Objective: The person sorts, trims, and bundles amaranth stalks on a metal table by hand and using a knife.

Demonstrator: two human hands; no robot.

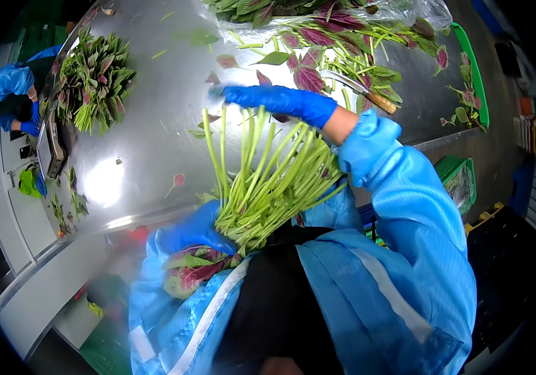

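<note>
My left hand (pixel 200 230), in a blue glove, is closed around a bunch of amaranth (pixel 258 187) close to my body. The green stems fan upward, away from me, and the red-and-green leaves (pixel 196 272) hang below the hand by my sleeve. Across the tops of the stems lies my right hand (pixel 280 102), also gloved in blue, fingers stretched out flat and partly blurred; it is at or just above the cut ends. Beyond it a curved knife (pixel 377 100) with a wooden handle rests among loose stems and leaves.
A pile of amaranth (pixel 96 78) lies on the metal table (pixel 149 125) at left. More greens (pixel 262 9) sit on clear plastic at the back. A green tray (pixel 473 75) edges the right side; a green crate (pixel 455 178) stands below. Another person (pixel 11 87) works at far left.
</note>
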